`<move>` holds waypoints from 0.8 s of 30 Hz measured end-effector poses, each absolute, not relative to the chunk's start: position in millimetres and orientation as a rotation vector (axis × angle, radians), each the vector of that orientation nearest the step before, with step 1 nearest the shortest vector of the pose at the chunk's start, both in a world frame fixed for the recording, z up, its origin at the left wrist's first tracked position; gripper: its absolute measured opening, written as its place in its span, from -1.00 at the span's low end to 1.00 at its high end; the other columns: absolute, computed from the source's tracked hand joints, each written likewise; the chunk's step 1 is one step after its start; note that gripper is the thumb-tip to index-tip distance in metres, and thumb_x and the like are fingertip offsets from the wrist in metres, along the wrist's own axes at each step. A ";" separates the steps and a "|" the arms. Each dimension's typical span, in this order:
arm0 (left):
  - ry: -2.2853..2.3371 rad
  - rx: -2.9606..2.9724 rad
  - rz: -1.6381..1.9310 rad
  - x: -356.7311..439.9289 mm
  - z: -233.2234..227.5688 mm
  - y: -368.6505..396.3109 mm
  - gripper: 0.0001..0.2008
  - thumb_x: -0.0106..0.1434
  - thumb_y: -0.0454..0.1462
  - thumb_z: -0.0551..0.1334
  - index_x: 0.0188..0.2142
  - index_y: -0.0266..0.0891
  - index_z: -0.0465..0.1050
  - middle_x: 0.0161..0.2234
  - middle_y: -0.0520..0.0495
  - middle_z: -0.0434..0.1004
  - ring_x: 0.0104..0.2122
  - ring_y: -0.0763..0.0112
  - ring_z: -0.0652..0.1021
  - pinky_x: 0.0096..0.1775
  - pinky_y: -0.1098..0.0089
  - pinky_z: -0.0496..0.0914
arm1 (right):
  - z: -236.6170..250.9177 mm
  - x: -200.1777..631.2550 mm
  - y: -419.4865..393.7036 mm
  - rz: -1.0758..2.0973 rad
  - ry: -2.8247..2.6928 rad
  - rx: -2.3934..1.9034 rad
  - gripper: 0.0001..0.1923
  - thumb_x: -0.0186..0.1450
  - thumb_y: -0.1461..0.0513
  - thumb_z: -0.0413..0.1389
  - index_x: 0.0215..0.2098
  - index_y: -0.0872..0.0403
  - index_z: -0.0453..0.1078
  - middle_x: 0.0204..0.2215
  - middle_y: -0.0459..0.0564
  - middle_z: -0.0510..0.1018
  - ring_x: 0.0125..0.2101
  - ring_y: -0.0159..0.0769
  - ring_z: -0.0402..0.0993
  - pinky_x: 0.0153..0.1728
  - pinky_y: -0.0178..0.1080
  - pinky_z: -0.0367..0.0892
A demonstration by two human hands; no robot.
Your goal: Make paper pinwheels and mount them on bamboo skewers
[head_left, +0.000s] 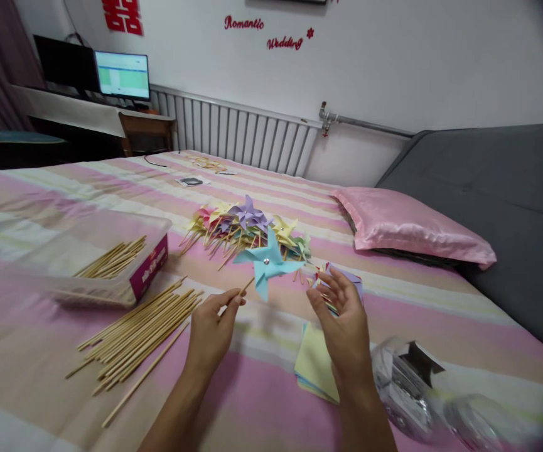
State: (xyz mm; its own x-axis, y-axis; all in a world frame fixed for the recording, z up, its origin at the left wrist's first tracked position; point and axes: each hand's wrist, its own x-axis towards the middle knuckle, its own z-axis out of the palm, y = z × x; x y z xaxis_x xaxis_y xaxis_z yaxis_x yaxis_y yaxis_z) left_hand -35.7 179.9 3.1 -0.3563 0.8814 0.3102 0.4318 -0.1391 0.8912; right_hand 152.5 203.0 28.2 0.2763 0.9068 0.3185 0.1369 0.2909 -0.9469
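A light-blue paper pinwheel [271, 261] with a shiny pin at its centre is held up by its wooden stick. My left hand [215, 323] pinches that stick between thumb and fingers. Just right of the blades, my right hand [341, 317] has its fingers apart and curved, with nothing seen in it. Behind the held pinwheel lies a heap of finished pinwheels [248, 215] in purple, yellow, pink and green. Loose wooden sticks [146, 339] are spread to the left of my left hand. Beneath my right wrist sits a stack of pale yellow paper squares [316, 361], partly covered.
A clear plastic box [111, 276] with more sticks stands at the left. At the lower right are a clear plastic container [403, 389] and a clear round lid [473, 420]. Purple-topped paper [349, 280] lies behind my right hand. A pink pillow [415, 226] rests farther back.
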 end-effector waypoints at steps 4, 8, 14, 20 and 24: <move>1.634 1.083 1.566 -38.4 6.1 179.4 -0.78 0.07 -0.18 0.23 -0.37 -0.26 0.55 -0.39 -0.12 0.61 -0.25 0.22 0.54 -0.13 0.27 0.33 | 18.8 144.2 204.8 0.810 -1.225 -1.140 -0.58 0.06 0.13 0.20 -0.14 0.13 0.32 -0.22 0.12 0.51 -0.23 -0.21 0.45 -0.13 -0.10 0.31; 1.520 0.916 1.613 -42.8 5.1 179.1 -0.72 0.01 -0.18 0.27 -0.32 -0.32 0.52 -0.41 -0.15 0.61 -0.31 0.22 0.55 -0.21 0.29 0.36 | 2.3 114.7 198.2 1.054 -1.444 -1.179 -0.75 0.10 0.16 0.16 -0.27 0.12 0.40 -0.31 0.08 0.54 -0.30 -0.21 0.48 -0.18 -0.13 0.35; 1.369 0.765 1.684 -50.4 6.5 175.5 -0.78 -0.04 -0.20 0.30 -0.45 -0.34 0.49 -0.48 -0.10 0.57 -0.44 0.34 0.54 -0.37 0.43 0.36 | -19.3 60.0 174.3 1.399 -1.452 -1.041 -0.68 0.14 0.13 0.14 -0.19 0.13 0.42 -0.26 0.10 0.55 -0.28 -0.20 0.48 -0.21 -0.17 0.36; 1.354 0.713 1.631 -61.4 -0.2 172.4 -0.72 -0.10 -0.13 0.32 -0.50 -0.34 0.50 -0.64 0.00 0.45 -0.66 0.44 0.43 -0.62 0.48 0.25 | -17.8 29.6 163.7 1.409 -1.417 -0.957 -0.67 0.18 0.06 0.10 -0.26 0.14 0.48 -0.42 0.02 0.54 -0.43 -0.31 0.41 -0.36 -0.28 0.32; 1.394 0.793 1.665 -74.3 -6.3 173.1 -0.75 -0.07 -0.14 0.29 -0.49 -0.31 0.53 -0.56 -0.08 0.52 -0.54 0.33 0.50 -0.51 0.41 0.35 | -17.2 16.7 168.2 1.408 -1.430 -0.998 -0.69 0.14 0.06 0.14 -0.37 0.16 0.52 -0.60 -0.07 0.44 -0.55 -0.42 0.28 -0.48 -0.36 0.22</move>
State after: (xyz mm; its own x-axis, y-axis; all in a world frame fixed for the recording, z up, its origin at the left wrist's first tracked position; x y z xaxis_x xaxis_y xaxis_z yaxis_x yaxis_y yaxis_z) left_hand -74.3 173.1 -6.3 -0.4780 0.8778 -0.0311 -0.1846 -0.0658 0.9806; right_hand 16.7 168.2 -17.2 -0.3002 0.9527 0.0464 -0.0314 0.0387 -0.9988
